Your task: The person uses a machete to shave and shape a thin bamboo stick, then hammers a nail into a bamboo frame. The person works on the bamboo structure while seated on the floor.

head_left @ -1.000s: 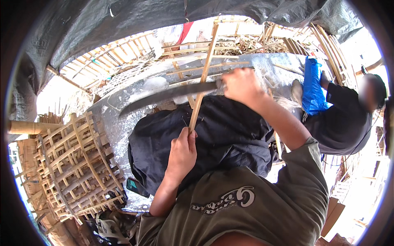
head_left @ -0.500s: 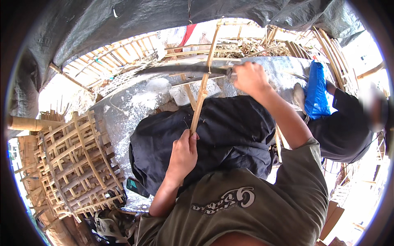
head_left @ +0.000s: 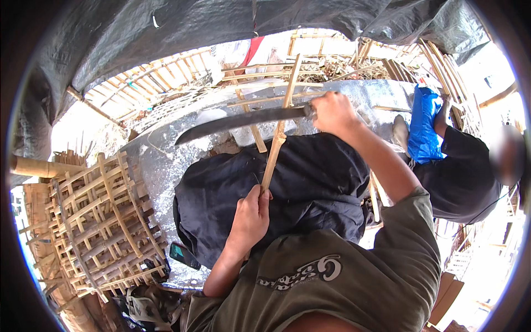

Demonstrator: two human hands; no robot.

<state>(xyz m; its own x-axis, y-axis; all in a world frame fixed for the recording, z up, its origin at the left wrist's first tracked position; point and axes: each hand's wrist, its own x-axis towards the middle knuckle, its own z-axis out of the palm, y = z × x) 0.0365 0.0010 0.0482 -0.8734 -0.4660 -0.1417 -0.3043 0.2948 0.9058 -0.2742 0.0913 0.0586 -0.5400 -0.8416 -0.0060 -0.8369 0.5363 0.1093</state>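
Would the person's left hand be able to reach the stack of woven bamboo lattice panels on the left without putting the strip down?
Probably not. The left hand is closed around the bamboo strip, low on the dark cloth over the lap, and the lattice panels lie well off to the left, apart from it. Reaching them would likely need a lean.

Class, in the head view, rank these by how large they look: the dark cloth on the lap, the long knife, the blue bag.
1. dark cloth
2. long knife
3. blue bag, though it lies farther off, so its true size is unsure.
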